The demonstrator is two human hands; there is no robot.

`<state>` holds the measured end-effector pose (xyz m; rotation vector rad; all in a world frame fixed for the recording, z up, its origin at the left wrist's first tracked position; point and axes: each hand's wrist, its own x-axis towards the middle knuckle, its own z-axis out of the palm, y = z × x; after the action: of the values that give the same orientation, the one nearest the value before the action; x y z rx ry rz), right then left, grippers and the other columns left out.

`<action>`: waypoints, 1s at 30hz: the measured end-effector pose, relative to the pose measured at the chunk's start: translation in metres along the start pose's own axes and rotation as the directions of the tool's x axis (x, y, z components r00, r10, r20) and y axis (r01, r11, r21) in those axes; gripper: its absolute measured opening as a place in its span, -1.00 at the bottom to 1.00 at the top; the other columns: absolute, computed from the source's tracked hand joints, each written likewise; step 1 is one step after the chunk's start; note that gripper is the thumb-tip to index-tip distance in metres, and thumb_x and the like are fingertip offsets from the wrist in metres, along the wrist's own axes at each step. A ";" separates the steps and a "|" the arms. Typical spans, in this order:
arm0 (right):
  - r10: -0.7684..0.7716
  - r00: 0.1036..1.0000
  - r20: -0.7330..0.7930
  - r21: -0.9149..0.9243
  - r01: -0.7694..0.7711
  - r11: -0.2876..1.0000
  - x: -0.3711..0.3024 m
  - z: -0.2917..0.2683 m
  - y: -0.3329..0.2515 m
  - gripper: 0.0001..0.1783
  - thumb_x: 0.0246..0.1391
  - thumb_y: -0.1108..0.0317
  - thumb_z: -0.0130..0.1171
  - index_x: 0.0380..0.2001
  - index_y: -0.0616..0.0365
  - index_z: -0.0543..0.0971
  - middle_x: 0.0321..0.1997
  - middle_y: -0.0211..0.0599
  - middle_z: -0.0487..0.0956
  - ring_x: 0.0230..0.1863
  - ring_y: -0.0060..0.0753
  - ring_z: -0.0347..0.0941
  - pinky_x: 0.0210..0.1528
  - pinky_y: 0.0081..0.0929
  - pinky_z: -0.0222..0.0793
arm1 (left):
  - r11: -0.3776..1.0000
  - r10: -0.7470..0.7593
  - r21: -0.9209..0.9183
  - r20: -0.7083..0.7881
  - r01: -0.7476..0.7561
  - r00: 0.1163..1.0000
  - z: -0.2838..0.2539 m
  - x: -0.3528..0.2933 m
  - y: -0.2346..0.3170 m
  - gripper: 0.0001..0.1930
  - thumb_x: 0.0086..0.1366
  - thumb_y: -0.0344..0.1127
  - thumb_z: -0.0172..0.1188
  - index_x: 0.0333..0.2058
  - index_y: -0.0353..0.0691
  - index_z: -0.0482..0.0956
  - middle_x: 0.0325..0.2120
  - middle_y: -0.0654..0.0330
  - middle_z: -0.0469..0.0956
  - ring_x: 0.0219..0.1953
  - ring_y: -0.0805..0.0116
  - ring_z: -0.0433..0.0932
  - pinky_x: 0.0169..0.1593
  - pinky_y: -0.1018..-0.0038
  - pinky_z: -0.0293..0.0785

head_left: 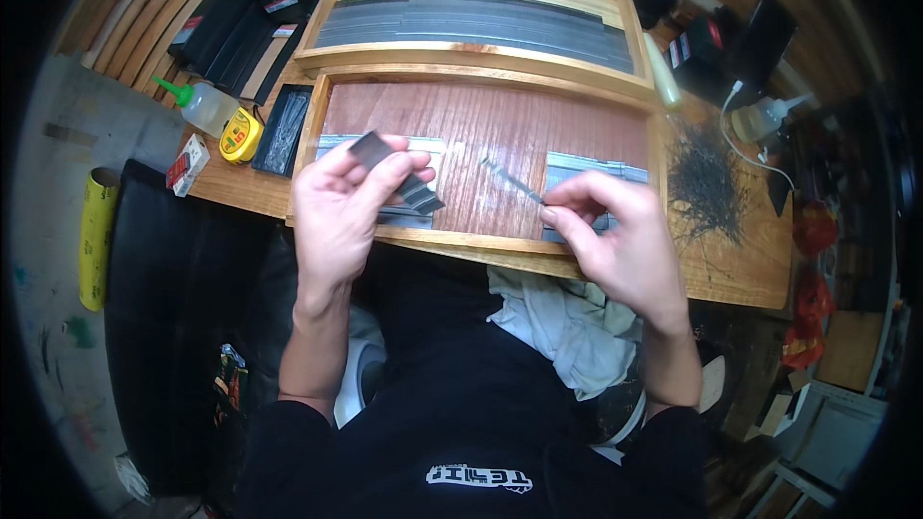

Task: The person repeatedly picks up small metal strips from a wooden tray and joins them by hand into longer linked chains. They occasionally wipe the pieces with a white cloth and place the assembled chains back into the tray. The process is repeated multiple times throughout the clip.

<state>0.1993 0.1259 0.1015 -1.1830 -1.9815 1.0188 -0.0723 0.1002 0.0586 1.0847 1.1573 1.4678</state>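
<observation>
My left hand [341,216] is closed on a small dark grey stack of flat strips [420,196], tilted down to the right between thumb and fingers. My right hand [615,235] pinches one end of a thin, shiny grey strip [514,182]; its far end points up and left, slightly blurred. Both hands are over a shallow wooden tray [481,86] with a reddish-brown bottom. In it, grey strips [423,147] lie at the left, partly behind my left hand. More grey strips [591,165] lie at the right, partly covered by my right hand.
Behind stands a second wooden tray [471,50] with rows of grey strips. To the left are a yellow tape measure [240,136], a green-tipped bottle [207,106] and a black box [284,130]. Right of the tray lies a heap of thin dark wire-like pieces [707,183], near a white cable [735,135].
</observation>
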 end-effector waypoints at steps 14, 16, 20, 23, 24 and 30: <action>0.253 0.965 -0.074 0.260 -0.226 0.939 -0.152 0.076 0.043 -0.78 0.10 0.58 0.44 -0.16 0.34 0.70 -0.27 -0.22 0.66 -0.24 -0.40 0.70 -0.25 -0.55 0.61 | 0.744 -0.600 -0.175 0.250 0.645 0.760 0.068 -0.128 -0.065 -0.77 0.43 -0.41 0.32 0.00 -0.36 0.62 -0.18 0.05 0.75 -0.17 0.37 0.77 -0.22 0.54 0.74; 0.316 0.947 -0.056 0.318 -0.283 0.905 -0.162 0.078 0.045 -0.74 0.11 0.57 0.44 -0.11 0.33 0.69 -0.25 -0.23 0.65 -0.20 -0.41 0.70 -0.18 -0.56 0.64 | 0.721 -0.632 -0.125 0.285 0.681 0.721 0.072 -0.128 -0.071 -0.76 0.42 -0.40 0.33 0.00 -0.35 0.63 -0.18 0.08 0.76 -0.19 0.41 0.76 -0.25 0.56 0.72; 0.373 0.915 0.153 0.540 -0.394 0.744 -0.191 0.078 0.061 -0.68 0.08 0.62 0.46 -0.07 0.32 0.66 -0.19 -0.26 0.68 -0.17 -0.45 0.71 -0.11 -0.57 0.65 | 0.602 -0.711 -0.088 0.394 0.794 0.583 0.072 -0.110 -0.076 -0.78 0.41 -0.48 0.31 -0.01 -0.35 0.64 -0.19 0.07 0.75 -0.17 0.29 0.78 -0.18 0.46 0.77; 0.133 0.986 0.098 0.438 -0.162 0.884 -0.200 0.082 0.080 -0.71 0.08 0.66 0.43 -0.09 0.33 0.70 -0.22 -0.14 0.75 -0.17 -0.34 0.74 -0.07 -0.51 0.68 | 0.561 -0.724 -0.004 0.483 0.828 0.493 0.078 -0.101 -0.071 -0.79 0.39 -0.53 0.31 -0.02 -0.38 0.65 -0.20 0.01 0.75 -0.15 0.21 0.78 -0.12 0.39 0.79; 0.070 0.996 0.060 0.435 -0.089 0.896 -0.204 0.085 0.085 -0.72 0.08 0.66 0.42 -0.10 0.33 0.72 -0.23 -0.12 0.76 -0.18 -0.32 0.75 -0.06 -0.49 0.68 | 0.543 -0.740 0.032 0.490 0.839 0.460 0.080 -0.098 -0.070 -0.78 0.39 -0.52 0.32 -0.02 -0.38 0.65 -0.19 0.00 0.75 -0.15 0.21 0.79 -0.13 0.39 0.79; 0.075 0.994 -0.077 0.489 -0.028 0.872 -0.195 0.107 0.081 -0.71 0.06 0.64 0.44 -0.11 0.29 0.74 -0.18 -0.09 0.77 -0.18 -0.28 0.75 -0.11 -0.49 0.68 | 0.532 -0.757 0.130 0.515 0.837 0.402 0.085 -0.079 -0.077 -0.75 0.38 -0.48 0.35 0.00 -0.38 0.67 -0.16 -0.04 0.76 -0.15 0.19 0.79 -0.17 0.38 0.80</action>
<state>0.2293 -0.0578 -0.0443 -0.9791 -1.4964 1.3648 0.0348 0.0442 -0.0096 0.5662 0.9217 0.4067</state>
